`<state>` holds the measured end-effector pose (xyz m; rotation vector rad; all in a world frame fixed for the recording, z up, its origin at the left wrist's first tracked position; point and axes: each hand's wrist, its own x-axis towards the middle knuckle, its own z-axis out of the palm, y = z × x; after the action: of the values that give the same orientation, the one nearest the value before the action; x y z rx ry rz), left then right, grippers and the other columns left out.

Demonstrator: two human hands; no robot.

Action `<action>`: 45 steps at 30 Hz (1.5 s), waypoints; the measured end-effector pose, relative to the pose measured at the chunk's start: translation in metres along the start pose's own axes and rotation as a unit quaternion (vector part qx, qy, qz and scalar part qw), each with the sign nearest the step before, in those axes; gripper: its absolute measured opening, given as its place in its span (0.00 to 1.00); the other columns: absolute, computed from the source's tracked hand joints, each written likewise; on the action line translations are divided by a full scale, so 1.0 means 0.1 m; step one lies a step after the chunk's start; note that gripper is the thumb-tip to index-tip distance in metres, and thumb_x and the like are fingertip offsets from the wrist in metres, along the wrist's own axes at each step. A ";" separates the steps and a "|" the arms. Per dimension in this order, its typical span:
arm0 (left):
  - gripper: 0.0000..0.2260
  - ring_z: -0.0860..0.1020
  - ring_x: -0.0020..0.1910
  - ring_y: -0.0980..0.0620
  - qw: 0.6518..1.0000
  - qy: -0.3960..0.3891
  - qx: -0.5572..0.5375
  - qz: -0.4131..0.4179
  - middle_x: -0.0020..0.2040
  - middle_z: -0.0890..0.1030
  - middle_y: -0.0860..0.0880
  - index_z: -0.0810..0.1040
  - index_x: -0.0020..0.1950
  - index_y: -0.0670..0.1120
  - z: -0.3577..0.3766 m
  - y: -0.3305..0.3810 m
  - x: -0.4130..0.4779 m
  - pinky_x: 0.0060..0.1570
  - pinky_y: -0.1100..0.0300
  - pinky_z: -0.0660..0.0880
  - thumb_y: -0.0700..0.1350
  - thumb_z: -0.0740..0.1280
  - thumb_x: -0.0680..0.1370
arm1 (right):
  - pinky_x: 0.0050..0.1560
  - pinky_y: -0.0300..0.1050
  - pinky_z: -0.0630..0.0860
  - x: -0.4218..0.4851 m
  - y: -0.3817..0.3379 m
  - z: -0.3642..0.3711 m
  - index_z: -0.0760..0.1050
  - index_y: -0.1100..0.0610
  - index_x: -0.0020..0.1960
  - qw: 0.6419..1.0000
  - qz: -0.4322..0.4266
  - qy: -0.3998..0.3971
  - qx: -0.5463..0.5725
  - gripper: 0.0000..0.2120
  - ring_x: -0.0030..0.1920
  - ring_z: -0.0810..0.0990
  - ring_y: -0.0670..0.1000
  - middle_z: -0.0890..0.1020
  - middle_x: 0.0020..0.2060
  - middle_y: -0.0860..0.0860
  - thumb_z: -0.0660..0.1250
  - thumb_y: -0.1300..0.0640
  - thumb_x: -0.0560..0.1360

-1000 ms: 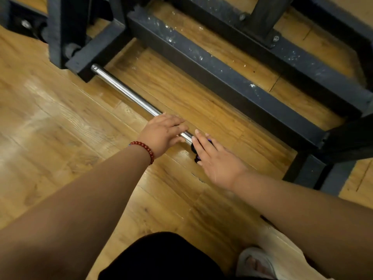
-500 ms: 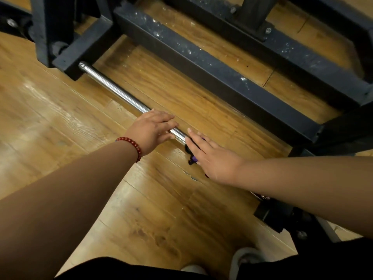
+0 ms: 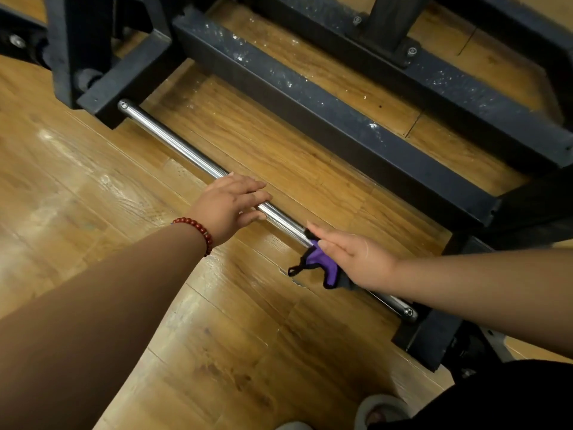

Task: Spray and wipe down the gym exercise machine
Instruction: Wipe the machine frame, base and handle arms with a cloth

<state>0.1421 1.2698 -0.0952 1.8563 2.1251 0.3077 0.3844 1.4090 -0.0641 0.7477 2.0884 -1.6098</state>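
Pressing the purple cloth (image 3: pixel 322 263) onto the chrome bar (image 3: pixel 186 150), the right hand (image 3: pixel 356 259) lies flat, fingers straight; the left hand (image 3: pixel 228 203), fingers spread, rests on the bar near it.

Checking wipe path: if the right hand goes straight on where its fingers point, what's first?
Likely the left hand, resting on the chrome bar just ahead. The right hand, pressing the purple cloth, points up-left along that bar; only bare bar lies between them.

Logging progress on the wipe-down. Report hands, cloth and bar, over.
Left hand flat on the shiny chrome round bar. Right hand presses purple-and-black cloth onto it, nearer its right end. Bar between hands bare, nothing blocking.
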 end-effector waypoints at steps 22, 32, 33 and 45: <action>0.18 0.72 0.68 0.41 0.999 -0.023 -0.003 -0.049 0.66 0.77 0.44 0.79 0.65 0.45 -0.09 0.13 0.04 0.71 0.43 0.61 0.46 0.71 0.75 | 0.44 0.41 0.81 0.46 -0.15 -0.12 0.72 0.59 0.65 0.963 0.094 -0.118 0.221 0.16 0.47 0.84 0.54 0.83 0.53 0.61 0.61 0.51 0.82; 0.19 0.68 0.71 0.42 0.995 -0.062 0.006 -0.077 0.70 0.74 0.44 0.76 0.68 0.45 -0.18 0.20 0.09 0.69 0.55 0.54 0.46 0.69 0.77 | 0.42 0.41 0.82 0.61 -0.24 -0.13 0.72 0.59 0.64 0.956 0.078 -0.142 0.243 0.15 0.46 0.84 0.54 0.83 0.52 0.63 0.62 0.52 0.81; 0.19 0.67 0.72 0.43 0.994 -0.070 0.005 -0.084 0.71 0.72 0.44 0.76 0.69 0.46 -0.20 0.21 0.10 0.70 0.57 0.53 0.47 0.68 0.78 | 0.40 0.40 0.81 0.58 -0.22 -0.15 0.72 0.58 0.63 0.956 0.079 -0.147 0.242 0.14 0.45 0.84 0.53 0.83 0.52 0.63 0.61 0.53 0.82; 0.22 0.58 0.76 0.52 0.974 -0.187 0.000 -0.129 0.76 0.64 0.51 0.68 0.74 0.50 -0.38 0.22 0.28 0.74 0.59 0.50 0.50 0.64 0.80 | 0.67 0.51 0.69 0.67 -0.35 0.02 0.49 0.55 0.80 0.956 -0.122 -0.034 -0.265 0.29 0.71 0.67 0.56 0.60 0.77 0.56 0.54 0.49 0.84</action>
<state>0.1450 1.3018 -0.0541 1.4716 2.0615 -0.0958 0.3101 1.4111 -0.0784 0.2549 2.4727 -1.0687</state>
